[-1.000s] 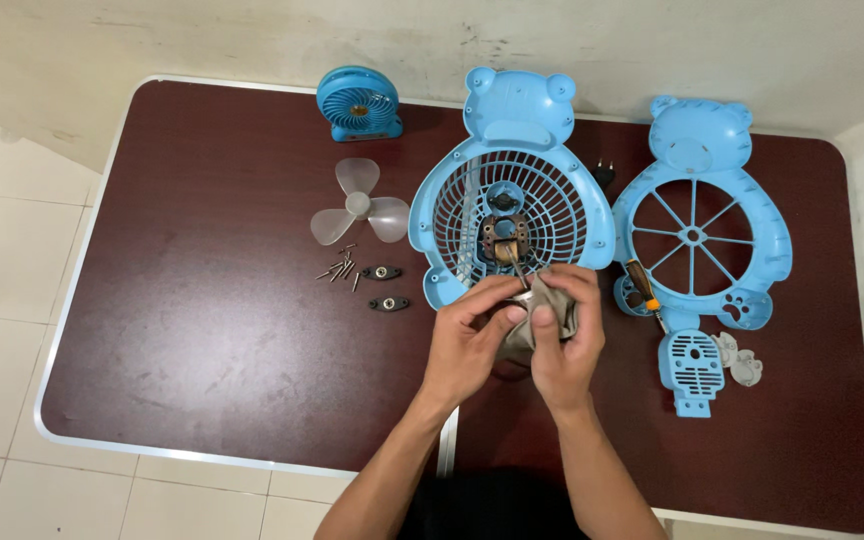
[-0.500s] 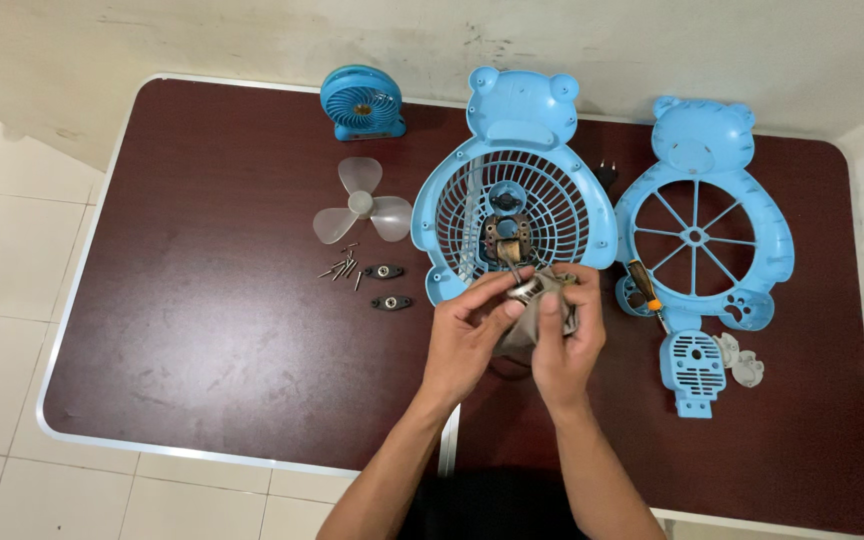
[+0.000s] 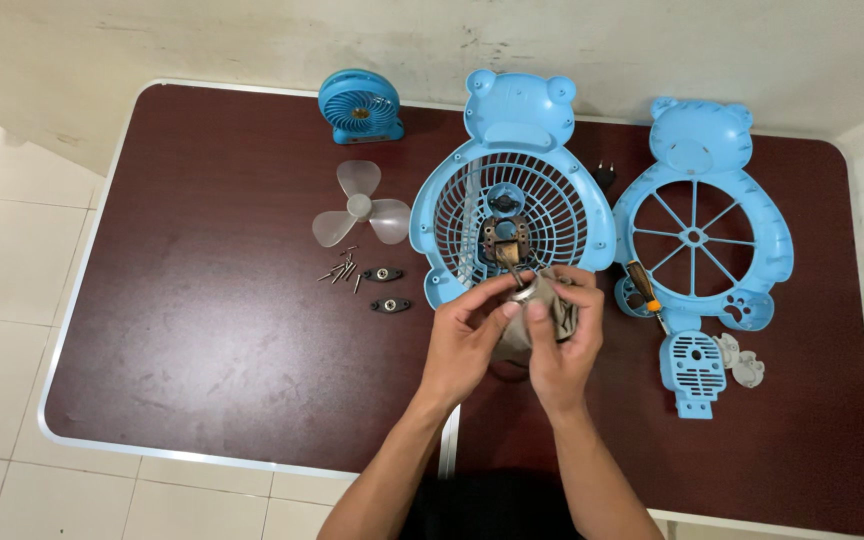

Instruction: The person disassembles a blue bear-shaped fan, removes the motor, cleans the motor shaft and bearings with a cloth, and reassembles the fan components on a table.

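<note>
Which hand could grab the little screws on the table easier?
Probably the left hand. The screws lie on its side of the table, beside the clear fan blade. The right hand sits farther off, and both hands hold a small metal part.

A dark brown table [image 3: 202, 330] with a pale rim is carrying two blue bear-shaped fan shells [image 3: 512, 180] [image 3: 702, 225], a small blue fan [image 3: 359, 105] and a clear fan blade [image 3: 357, 210]. Screws [image 3: 344, 270], two black brackets [image 3: 384, 288], a screwdriver [image 3: 644, 290] and a blue vent cover [image 3: 693, 372] are lying near the shells.
</note>
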